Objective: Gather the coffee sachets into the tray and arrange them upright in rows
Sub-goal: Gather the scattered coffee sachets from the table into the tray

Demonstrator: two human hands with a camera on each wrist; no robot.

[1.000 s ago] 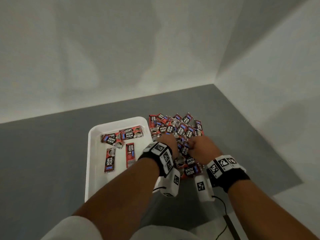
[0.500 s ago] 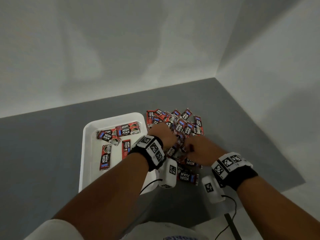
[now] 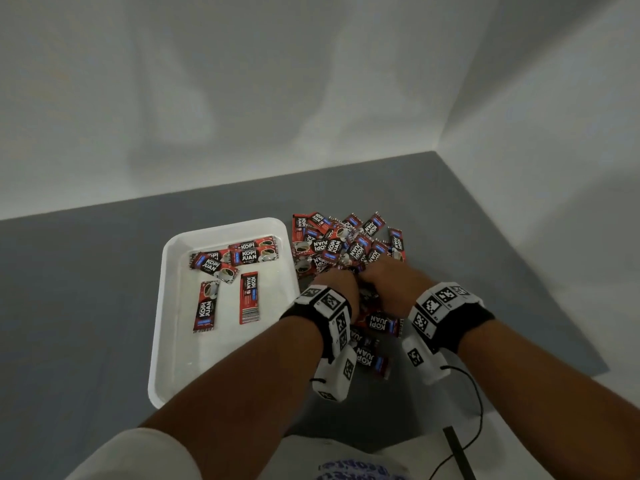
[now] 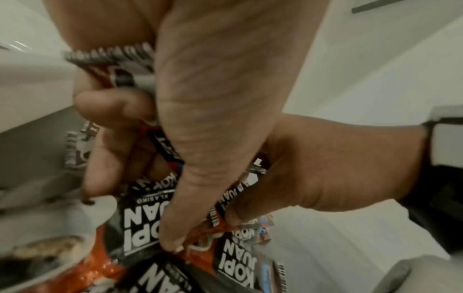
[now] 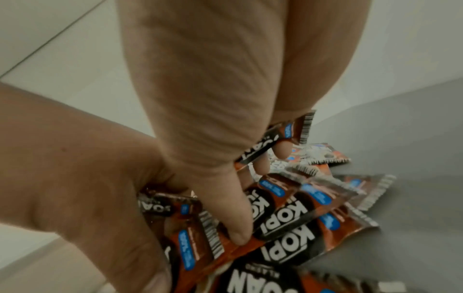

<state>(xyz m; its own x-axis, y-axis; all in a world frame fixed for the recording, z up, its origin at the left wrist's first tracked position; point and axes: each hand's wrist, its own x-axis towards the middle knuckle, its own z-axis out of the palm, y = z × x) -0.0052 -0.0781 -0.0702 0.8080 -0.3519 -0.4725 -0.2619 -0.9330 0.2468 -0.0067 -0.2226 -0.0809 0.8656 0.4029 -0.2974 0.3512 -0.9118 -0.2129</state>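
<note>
Both hands are down in the big pile of coffee sachets (image 3: 348,245), which sits on the gray table (image 3: 86,271) just to the right of the white tray (image 3: 162,306). The left hand (image 3: 337,284) has its fingers (image 4: 112,103) curled around a small bunch of sachets, and its thumb presses on the top one to keep the bunch from sliding apart. The right hand (image 3: 391,282) is grasping some too, with sachets tucked between its thumb and curled fingers (image 5: 281,152). The 2 hands are touching each other in the middle of the pile, most likely so they can squeeze the packets together and lift many at once instead of 1 at a time.

The tray holds only a few sachets (image 3: 235,258) so far. About 3 or 4 lie in a loose bunch at the far end, and 2 more lie flat a bit nearer, side by side but apart. All of them are lying down, none are standing up. So the job looks like it has just started. Most packets are outside the tray, and a few lie near the wrists, close to the person.

The tray sits right beside the pile, so a handful only needs a short trip to the left. The packets look thin and slippery, so a loose grip could let some drop.
</note>
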